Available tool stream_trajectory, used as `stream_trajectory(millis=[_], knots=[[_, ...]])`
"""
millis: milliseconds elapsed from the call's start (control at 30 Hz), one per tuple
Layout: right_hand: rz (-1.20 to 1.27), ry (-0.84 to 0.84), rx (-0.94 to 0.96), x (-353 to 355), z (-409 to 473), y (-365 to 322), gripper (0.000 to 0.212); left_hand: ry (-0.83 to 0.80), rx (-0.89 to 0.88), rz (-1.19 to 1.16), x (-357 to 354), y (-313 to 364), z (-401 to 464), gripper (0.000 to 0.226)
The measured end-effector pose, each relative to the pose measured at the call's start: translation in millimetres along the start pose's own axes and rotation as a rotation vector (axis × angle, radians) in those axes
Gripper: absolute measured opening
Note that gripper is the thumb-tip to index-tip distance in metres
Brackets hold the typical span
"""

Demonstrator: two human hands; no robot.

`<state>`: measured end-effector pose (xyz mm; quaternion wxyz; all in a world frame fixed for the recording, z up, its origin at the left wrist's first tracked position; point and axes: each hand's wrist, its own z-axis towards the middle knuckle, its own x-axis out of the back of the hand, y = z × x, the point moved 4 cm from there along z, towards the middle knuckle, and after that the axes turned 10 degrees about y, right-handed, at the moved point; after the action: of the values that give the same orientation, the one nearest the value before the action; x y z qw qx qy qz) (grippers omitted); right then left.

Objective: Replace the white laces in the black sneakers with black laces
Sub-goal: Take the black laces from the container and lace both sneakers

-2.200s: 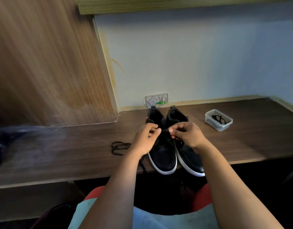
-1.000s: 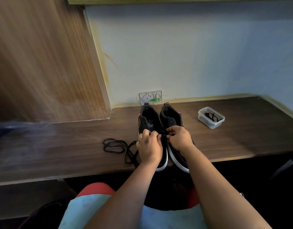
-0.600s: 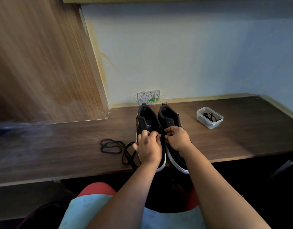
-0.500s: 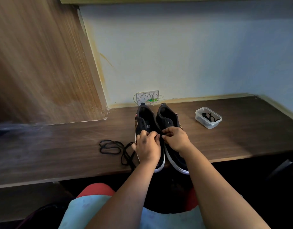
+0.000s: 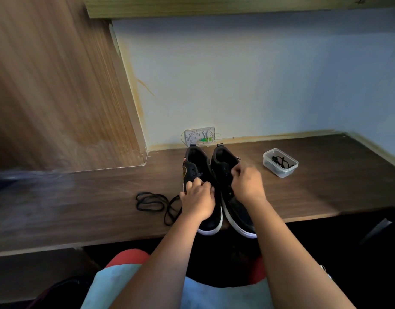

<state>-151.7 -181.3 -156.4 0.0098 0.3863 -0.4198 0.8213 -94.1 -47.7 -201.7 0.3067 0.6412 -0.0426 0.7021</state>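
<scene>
Two black sneakers with white soles stand side by side on the dark wooden desk [image 5: 325, 192], toes toward me: the left sneaker [image 5: 194, 166] and the right sneaker [image 5: 223, 158]. My left hand [image 5: 197, 202] rests on the left sneaker's eyelet rows with its fingers curled and pinched. A loose black lace [image 5: 153, 202] lies coiled on the desk to the left, and a strand runs to my left hand. My right hand [image 5: 246, 184], blurred, hovers over the right sneaker with its fingers closed. What those fingers pinch is hidden. No white lace is visible.
A small clear plastic container [image 5: 280, 172] with a black lace inside sits on the desk to the right of the sneakers. A white wall socket plate [image 5: 200, 136] is right behind the sneakers. A wooden panel [image 5: 58, 97] rises at the left. The desk's front edge lies just under the toes.
My right hand has pulled away from my left hand, up and to the right over the right sneaker. My left hand stays on the left sneaker. The camera has tilted slightly.
</scene>
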Motion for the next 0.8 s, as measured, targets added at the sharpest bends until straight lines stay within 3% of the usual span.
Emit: stream_trajectory(millis=[167, 300, 433, 600, 700, 733, 800], knots=[[0.204, 0.291, 0.056, 51, 14, -18, 0.012, -0.240, -0.047, 0.028, 8, -5, 6, 0.037], [0.428, 0.314, -0.009, 70, 22, -37, 0.009, -0.206, 0.013, -0.027, 23, -15, 8, 0.032], [0.784, 0.334, -0.122, 97, 25, -60, 0.021, -0.264, -0.013, 0.006, 21, -8, 5, 0.033], [0.989, 0.570, 0.079, 167, 23, -99, 0.020, -0.282, -0.032, 0.006, 22, -2, 2, 0.034], [0.921, 0.440, 0.075, 164, 26, -108, 0.020, -0.297, 0.044, -0.059, 24, 1, 6, 0.034], [0.804, 0.324, 0.064, 152, 26, -109, 0.017, -0.299, 0.078, -0.076, 28, 3, 6, 0.035], [0.330, 0.032, 0.117, 113, 20, -98, 0.017, -0.302, 0.101, -0.106, 32, 5, 8, 0.035]])
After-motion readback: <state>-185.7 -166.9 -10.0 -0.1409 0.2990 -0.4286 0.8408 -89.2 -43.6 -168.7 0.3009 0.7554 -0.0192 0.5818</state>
